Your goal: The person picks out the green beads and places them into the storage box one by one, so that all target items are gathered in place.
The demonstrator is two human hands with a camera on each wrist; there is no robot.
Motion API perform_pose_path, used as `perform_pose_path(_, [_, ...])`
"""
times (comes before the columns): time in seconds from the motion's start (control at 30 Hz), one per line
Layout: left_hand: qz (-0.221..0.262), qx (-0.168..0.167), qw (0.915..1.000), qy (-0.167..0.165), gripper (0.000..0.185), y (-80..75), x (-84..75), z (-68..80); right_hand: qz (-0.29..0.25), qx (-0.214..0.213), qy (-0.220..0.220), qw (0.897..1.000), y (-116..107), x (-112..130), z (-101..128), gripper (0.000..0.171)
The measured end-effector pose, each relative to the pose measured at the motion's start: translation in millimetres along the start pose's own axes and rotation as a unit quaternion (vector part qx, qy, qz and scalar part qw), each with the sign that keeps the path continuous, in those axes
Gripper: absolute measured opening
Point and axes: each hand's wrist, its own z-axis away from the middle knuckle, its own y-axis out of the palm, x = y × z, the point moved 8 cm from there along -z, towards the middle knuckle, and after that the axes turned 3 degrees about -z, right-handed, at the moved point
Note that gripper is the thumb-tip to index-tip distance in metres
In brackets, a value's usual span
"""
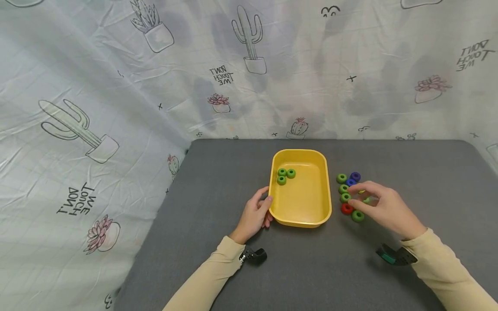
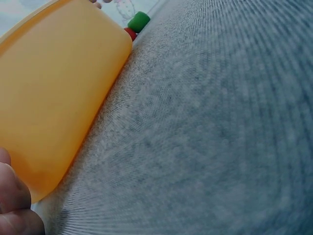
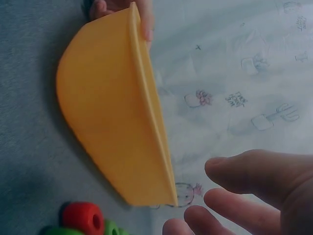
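A yellow tray [image 1: 301, 203] sits mid-table with three green rings [image 1: 285, 176] in its far left corner. My left hand [image 1: 267, 196] grips the tray's left rim; its fingers [image 3: 144, 22] show over the rim in the right wrist view, and the tray's wall [image 2: 54, 88] fills the left wrist view. To the right of the tray lies a cluster of rings: green [image 1: 341, 178], blue [image 1: 355, 176], red [image 1: 346, 209] and another green [image 1: 358, 216]. My right hand [image 1: 359, 196] hovers over this cluster, and its fingers [image 3: 254, 176] are spread and relaxed with nothing seen between them.
The grey table [image 1: 295, 268] has a back edge against a cactus-print cloth [image 1: 116, 86], which also hangs along its left side. A red ring [image 3: 82, 218] and a green ring [image 2: 139, 21] lie just past the tray's near right corner.
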Motion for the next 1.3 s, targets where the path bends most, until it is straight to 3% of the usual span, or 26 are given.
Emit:
perform_pose_path(0.4, [-0.007,0.000,1.0000,0.001,0.050,-1.0,-2.2,0.2,0.025,-0.007,0.022,0.999,-4,-20,21,0.025])
perform_pose_path(0.93, [-0.005,0.002,1.0000,0.002,0.050,0.9,-1.0,-0.2,0.028,-0.004,0.038,0.999,7,-40,30,0.028])
perform_pose_path(1.3, [0.001,0.001,1.0000,0.001,0.050,0.6,-0.5,-0.3,0.036,-0.020,0.019,0.999,11,-42,31,0.025])
